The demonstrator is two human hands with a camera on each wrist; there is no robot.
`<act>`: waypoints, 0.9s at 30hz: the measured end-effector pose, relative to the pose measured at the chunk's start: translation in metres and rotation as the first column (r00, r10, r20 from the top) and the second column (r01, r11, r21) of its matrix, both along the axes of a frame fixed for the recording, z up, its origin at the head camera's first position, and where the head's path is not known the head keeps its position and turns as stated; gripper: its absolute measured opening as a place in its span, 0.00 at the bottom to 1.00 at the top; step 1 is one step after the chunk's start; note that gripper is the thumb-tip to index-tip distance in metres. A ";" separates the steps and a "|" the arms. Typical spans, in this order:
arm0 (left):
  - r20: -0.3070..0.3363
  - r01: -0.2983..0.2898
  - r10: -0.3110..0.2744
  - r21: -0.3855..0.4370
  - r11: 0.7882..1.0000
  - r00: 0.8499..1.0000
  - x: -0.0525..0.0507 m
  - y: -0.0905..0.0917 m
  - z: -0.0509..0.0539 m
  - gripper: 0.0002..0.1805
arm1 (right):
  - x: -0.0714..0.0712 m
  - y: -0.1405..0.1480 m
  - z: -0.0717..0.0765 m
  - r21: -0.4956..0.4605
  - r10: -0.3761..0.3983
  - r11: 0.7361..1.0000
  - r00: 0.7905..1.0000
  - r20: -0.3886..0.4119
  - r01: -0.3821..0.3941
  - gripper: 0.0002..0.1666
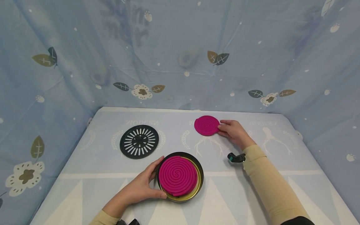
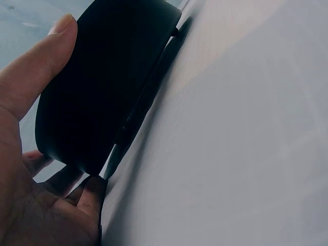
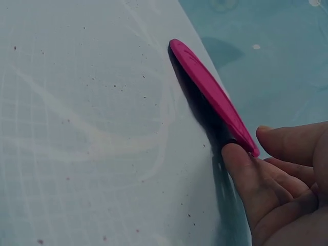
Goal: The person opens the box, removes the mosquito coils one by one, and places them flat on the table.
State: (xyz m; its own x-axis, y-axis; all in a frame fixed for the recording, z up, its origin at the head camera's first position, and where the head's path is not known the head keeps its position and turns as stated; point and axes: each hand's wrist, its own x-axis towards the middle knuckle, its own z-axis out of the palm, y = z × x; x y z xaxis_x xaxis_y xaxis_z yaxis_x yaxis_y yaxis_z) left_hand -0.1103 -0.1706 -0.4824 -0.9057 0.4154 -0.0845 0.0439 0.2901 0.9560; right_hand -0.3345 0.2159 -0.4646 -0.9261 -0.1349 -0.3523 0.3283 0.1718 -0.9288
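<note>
A round dark tin [image 1: 202, 178] with a yellow inside holds a magenta spiral coil [image 1: 177, 175], which seems stacked in layers. My left hand [image 1: 143, 186] grips the tin's left side, thumb at the front; the left wrist view shows the hand [image 2: 41, 189] around the black outer wall [image 2: 107, 77]. Farther back, my right hand [image 1: 233, 131] holds a separate magenta spiral disc [image 1: 206, 125] by its right edge. In the right wrist view the disc [image 3: 212, 95] is tilted, its near edge between the thumb and fingers of the hand [image 3: 282, 189].
A black slotted round lid [image 1: 139, 142] lies on the patterned tabletop [image 1: 92, 156], left of and behind the tin. Blue printed cloth [image 1: 174, 56] hangs behind the table and at both sides.
</note>
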 end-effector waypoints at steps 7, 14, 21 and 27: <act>-0.002 0.001 -0.001 0.004 1.000 1.000 0.000 -0.001 -0.001 0.69 | 0.001 0.008 0.001 0.046 0.004 0.999 1.000 0.006 -0.005 0.36; -0.017 0.009 -0.009 0.006 1.000 1.000 0.000 -0.001 -0.002 0.68 | 0.005 0.010 0.005 0.052 0.019 0.998 1.000 -0.006 -0.018 0.37; -0.020 0.016 -0.015 0.030 0.999 1.000 0.001 -0.002 -0.002 0.68 | 0.006 0.010 0.004 0.060 -0.005 0.998 1.000 0.003 0.005 0.37; -0.017 0.013 -0.012 0.020 1.000 1.000 0.000 -0.001 -0.001 0.68 | 0.007 0.012 0.001 0.035 -0.009 0.999 1.000 -0.001 0.009 0.38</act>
